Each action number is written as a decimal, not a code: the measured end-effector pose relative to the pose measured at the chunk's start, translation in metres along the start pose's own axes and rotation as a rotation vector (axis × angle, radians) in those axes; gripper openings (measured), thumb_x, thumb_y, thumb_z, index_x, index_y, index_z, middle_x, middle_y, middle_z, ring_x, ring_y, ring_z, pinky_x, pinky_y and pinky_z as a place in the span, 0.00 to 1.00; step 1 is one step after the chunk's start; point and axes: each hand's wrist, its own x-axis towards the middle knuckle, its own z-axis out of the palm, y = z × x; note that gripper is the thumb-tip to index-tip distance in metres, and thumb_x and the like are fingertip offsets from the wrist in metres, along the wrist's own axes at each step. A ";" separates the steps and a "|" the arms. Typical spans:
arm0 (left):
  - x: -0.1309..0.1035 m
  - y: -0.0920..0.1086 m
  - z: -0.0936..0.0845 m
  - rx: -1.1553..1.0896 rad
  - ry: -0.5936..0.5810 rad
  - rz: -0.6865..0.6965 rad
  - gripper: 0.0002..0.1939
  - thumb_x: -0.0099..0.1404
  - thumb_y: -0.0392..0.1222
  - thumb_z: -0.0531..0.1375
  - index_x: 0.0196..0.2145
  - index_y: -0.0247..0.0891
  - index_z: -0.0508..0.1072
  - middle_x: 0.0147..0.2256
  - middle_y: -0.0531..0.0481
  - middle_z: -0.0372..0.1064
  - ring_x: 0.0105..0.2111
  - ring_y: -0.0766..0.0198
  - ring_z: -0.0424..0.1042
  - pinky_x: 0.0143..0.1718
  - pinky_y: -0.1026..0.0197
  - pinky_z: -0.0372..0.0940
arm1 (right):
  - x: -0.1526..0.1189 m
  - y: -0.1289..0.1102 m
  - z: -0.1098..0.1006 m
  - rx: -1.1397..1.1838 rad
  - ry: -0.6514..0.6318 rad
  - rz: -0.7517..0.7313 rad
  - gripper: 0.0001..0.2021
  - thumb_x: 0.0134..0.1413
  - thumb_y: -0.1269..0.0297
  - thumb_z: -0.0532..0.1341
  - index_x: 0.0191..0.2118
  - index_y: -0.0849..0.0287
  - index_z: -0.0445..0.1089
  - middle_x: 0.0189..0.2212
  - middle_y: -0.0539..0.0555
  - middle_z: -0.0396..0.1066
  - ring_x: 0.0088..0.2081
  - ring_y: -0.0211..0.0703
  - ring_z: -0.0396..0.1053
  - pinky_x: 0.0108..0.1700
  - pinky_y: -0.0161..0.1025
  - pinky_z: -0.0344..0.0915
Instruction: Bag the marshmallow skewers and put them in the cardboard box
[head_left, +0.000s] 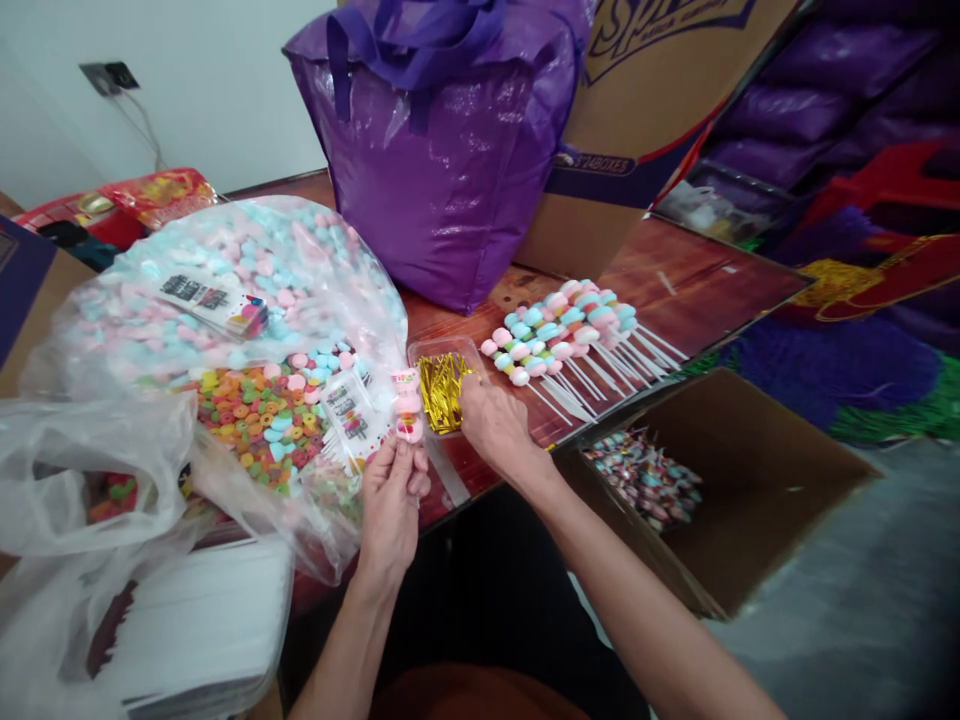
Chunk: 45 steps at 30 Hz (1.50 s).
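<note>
My left hand [393, 490] is closed round the lower end of a candy skewer [407, 408] in a clear printed wrapper, held upright with pink sweets showing. Just right of it stands a clear plastic tray [457, 346] of gold twist ties [442, 392]. My right hand [495, 422] reaches over the tray's right side with its fingers curled and pinched at the ties. What its fingertips hold is hidden. Printed wrappers [349, 415] lie left of my left hand. Unwrapped candy skewers [562, 330] with white sticks lie in a row to the right of the tray.
A large clear bag [247, 230] of pink and blue sweets spreads at left, with colourful ring gummies [255, 420] before it. A purple bag [442, 170] stands behind. White sticks [195, 620] fill a container at lower left. An open cardboard box [765, 480] holds wrapped skewers below the table's right edge.
</note>
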 end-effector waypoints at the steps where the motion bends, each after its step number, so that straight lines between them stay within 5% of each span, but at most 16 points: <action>1: 0.000 -0.001 0.000 0.004 0.004 0.003 0.16 0.56 0.47 0.71 0.28 0.34 0.69 0.25 0.55 0.63 0.20 0.77 0.50 0.21 0.71 0.48 | -0.001 0.000 -0.001 0.009 -0.001 -0.003 0.15 0.64 0.78 0.47 0.50 0.66 0.67 0.39 0.68 0.76 0.41 0.55 0.77 0.37 0.40 0.66; 6: 0.000 -0.004 0.003 0.049 0.043 0.077 0.14 0.57 0.46 0.69 0.34 0.36 0.71 0.26 0.56 0.65 0.20 0.76 0.51 0.21 0.70 0.47 | -0.003 0.010 0.000 0.148 0.051 -0.062 0.12 0.61 0.78 0.49 0.45 0.65 0.68 0.39 0.64 0.76 0.39 0.49 0.74 0.37 0.37 0.62; 12: 0.004 -0.002 0.008 0.088 0.051 0.127 0.12 0.60 0.43 0.66 0.36 0.41 0.65 0.25 0.59 0.65 0.18 0.76 0.50 0.20 0.70 0.44 | -0.020 0.025 0.011 0.863 0.308 -0.136 0.06 0.56 0.69 0.56 0.37 0.60 0.70 0.31 0.54 0.74 0.31 0.43 0.70 0.37 0.38 0.64; 16: 0.004 -0.003 0.015 0.093 -0.014 0.012 0.13 0.59 0.43 0.66 0.34 0.40 0.64 0.25 0.59 0.63 0.17 0.77 0.48 0.19 0.71 0.41 | -0.050 0.022 0.021 1.257 0.148 -0.143 0.07 0.55 0.62 0.60 0.34 0.59 0.72 0.26 0.50 0.72 0.25 0.39 0.67 0.29 0.35 0.64; 18: 0.000 -0.007 0.018 0.102 -0.054 -0.043 0.13 0.58 0.42 0.65 0.34 0.40 0.64 0.24 0.60 0.60 0.17 0.77 0.47 0.19 0.71 0.42 | -0.063 0.020 0.028 1.266 0.125 -0.146 0.06 0.57 0.63 0.60 0.34 0.59 0.73 0.27 0.50 0.73 0.27 0.39 0.68 0.30 0.35 0.65; 23: -0.007 -0.020 0.021 0.152 -0.163 -0.029 0.12 0.62 0.44 0.65 0.35 0.39 0.66 0.24 0.61 0.56 0.19 0.77 0.49 0.19 0.72 0.47 | -0.075 0.021 0.042 1.127 0.303 -0.125 0.06 0.61 0.65 0.59 0.37 0.58 0.73 0.33 0.53 0.75 0.34 0.42 0.72 0.39 0.38 0.67; 28: -0.005 -0.022 0.024 0.121 -0.150 -0.061 0.15 0.62 0.47 0.67 0.32 0.35 0.66 0.24 0.59 0.59 0.18 0.79 0.48 0.18 0.74 0.44 | -0.077 0.023 0.045 1.172 0.283 -0.135 0.06 0.62 0.65 0.57 0.34 0.57 0.68 0.30 0.51 0.71 0.33 0.41 0.69 0.37 0.37 0.65; 35: -0.008 0.001 0.025 -0.200 -0.275 -0.554 0.24 0.47 0.41 0.76 0.28 0.35 0.63 0.19 0.64 0.51 0.17 0.80 0.36 0.14 0.77 0.34 | -0.084 0.029 0.032 1.534 0.027 -0.217 0.09 0.65 0.60 0.58 0.34 0.57 0.64 0.30 0.48 0.62 0.28 0.36 0.60 0.30 0.33 0.60; 39: -0.009 0.006 0.025 -0.196 -0.388 -0.699 0.26 0.46 0.44 0.76 0.28 0.36 0.62 0.18 0.65 0.48 0.17 0.79 0.34 0.13 0.77 0.32 | -0.085 0.041 0.022 1.409 0.065 -0.341 0.06 0.65 0.62 0.57 0.35 0.56 0.64 0.36 0.50 0.64 0.38 0.40 0.65 0.42 0.36 0.64; 42: -0.010 0.000 0.029 -0.055 -0.396 -0.675 0.25 0.48 0.48 0.75 0.30 0.37 0.63 0.18 0.65 0.50 0.17 0.78 0.37 0.13 0.76 0.35 | -0.084 0.044 0.025 1.303 0.079 -0.369 0.04 0.66 0.63 0.55 0.38 0.55 0.62 0.32 0.49 0.63 0.36 0.40 0.65 0.40 0.36 0.64; 45: -0.015 -0.012 0.032 0.142 -0.268 -0.422 0.20 0.57 0.52 0.69 0.35 0.38 0.65 0.18 0.63 0.54 0.16 0.76 0.44 0.15 0.75 0.41 | -0.083 0.040 0.035 1.131 0.237 -0.329 0.03 0.66 0.66 0.53 0.38 0.55 0.59 0.31 0.49 0.63 0.32 0.39 0.63 0.36 0.36 0.62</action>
